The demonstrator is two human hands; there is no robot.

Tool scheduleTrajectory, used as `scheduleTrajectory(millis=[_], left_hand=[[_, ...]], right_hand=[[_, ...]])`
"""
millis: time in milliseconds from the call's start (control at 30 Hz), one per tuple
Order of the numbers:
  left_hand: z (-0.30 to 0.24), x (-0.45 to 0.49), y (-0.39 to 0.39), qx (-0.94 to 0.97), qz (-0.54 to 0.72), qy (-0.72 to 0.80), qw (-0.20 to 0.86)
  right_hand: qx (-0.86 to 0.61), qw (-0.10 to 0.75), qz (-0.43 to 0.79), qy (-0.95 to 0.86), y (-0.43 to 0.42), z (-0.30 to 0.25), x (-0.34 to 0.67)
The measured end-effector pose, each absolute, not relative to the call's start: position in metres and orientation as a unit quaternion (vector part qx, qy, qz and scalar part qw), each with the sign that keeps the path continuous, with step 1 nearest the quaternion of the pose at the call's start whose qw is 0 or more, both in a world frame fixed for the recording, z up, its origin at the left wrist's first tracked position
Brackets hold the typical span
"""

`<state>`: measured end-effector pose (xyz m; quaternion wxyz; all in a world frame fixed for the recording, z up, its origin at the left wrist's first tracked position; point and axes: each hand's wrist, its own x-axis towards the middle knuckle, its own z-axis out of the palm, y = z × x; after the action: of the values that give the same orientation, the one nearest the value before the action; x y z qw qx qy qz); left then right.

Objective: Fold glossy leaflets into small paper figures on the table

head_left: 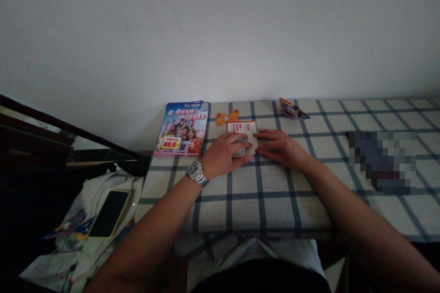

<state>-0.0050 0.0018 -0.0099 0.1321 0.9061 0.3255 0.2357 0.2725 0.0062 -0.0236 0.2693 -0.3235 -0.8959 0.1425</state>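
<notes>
A small folded paper leaflet [242, 127], pale with red print and a red edge, lies on the checked tablecloth [244, 192]. My left hand [223, 153] rests across it, fingers stretched over the paper and hiding much of its left and lower parts. At the leaflet's right edge, the fingertips of my right hand [283, 149] touch or nearly touch the paper, with its fingers straight and spread. Just behind the leaflet is an orange cartoon bear [225, 119], partly covered by it. A metal wristwatch [197, 173] is on my left wrist.
Colourful flyers [184, 123] lie stacked at the table's left end. A crumpled or folded printed paper [292, 109] stands near the wall. To the right is a blurred dark object [378, 160]. Below left, a phone [110, 213] lies on pale cloth.
</notes>
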Motion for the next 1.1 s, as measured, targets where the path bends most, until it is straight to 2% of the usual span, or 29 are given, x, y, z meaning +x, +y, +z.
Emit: scheduleTrajectory(millis=[333, 1100], left_hand=[[-0.010, -0.016, 0.006, 0.905, 0.247, 0.319, 0.132], [-0.009, -0.013, 0.005, 0.901, 0.253, 0.333, 0.117]], right_hand=[[-0.367, 0.316, 0.209, -0.849, 0.002, -0.015, 0.271], [-0.372, 0.299, 0.224, -0.850, -0.001, -0.006, 0.269]])
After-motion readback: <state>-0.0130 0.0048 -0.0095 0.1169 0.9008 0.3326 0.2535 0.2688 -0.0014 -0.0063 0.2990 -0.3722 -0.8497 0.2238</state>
